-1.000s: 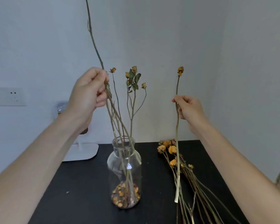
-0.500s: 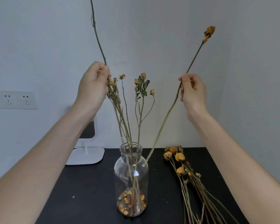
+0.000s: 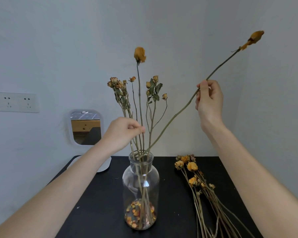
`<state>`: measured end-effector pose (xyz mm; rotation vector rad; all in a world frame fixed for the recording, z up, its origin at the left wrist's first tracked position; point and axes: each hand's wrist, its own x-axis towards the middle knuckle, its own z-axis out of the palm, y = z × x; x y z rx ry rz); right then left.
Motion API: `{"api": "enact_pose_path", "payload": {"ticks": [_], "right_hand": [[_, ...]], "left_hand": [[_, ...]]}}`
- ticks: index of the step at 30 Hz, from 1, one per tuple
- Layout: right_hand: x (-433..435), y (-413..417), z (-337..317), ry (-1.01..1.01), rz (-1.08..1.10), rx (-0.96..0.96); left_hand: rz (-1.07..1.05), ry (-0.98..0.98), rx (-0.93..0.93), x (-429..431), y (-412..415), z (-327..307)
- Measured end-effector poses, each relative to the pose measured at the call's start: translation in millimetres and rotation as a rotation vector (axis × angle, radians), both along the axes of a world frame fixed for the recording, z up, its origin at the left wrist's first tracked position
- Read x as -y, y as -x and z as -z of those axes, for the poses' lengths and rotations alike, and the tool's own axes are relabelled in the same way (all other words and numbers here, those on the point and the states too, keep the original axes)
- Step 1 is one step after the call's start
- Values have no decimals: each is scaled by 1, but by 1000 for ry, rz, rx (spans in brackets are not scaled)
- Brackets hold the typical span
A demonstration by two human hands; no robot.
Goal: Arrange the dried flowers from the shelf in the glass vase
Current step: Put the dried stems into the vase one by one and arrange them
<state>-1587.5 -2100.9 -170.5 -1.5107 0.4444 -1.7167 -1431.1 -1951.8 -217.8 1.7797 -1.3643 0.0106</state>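
A clear glass vase (image 3: 140, 182) stands on the black table (image 3: 100, 203), with dried petals at its bottom and several dried stems rising from its neck. My left hand (image 3: 122, 133) pinches a tall stem topped by an orange flower (image 3: 139, 54), just above the vase mouth; the stem's lower part is inside the vase. My right hand (image 3: 209, 100) pinches a second long stem (image 3: 177, 114) that slants up right to an orange bud (image 3: 255, 37); its lower end sits at the vase's mouth.
A bundle of dried flowers (image 3: 196, 182) lies on the table right of the vase. A small white-framed mirror (image 3: 85, 127) on a stand is behind my left arm. A wall socket plate (image 3: 14, 102) is at the left. Walls close in behind and right.
My left hand moved down with its stem, so the flower head has come into view and the stem sits deep in the vase. My right hand brought its stem's end to the vase mouth.
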Motion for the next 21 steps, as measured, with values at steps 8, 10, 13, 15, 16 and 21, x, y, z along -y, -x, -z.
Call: {"api": "enact_pose_path", "payload": {"ticks": [8,10,13,15,16,21], "right_hand": [[0,-3,16,-10,-4,-72],[-1,-6,21,-15,-9,-88],[-4,-10,27,-20,-24,-105],[-7,-13,30,-2,-40,-124],[-9,-14,32,10,-53,-135],[-21,-19,45,65,-129,-248]], "left_hand": [[-34,48,-63,-8,0,28],[-79,187,-114,-17,-3,42],[-76,253,-304,-27,-13,61],[74,54,-441,-29,-21,71],[167,-73,-472,-29,-23,75],[337,-290,-490,-13,-19,89]]}}
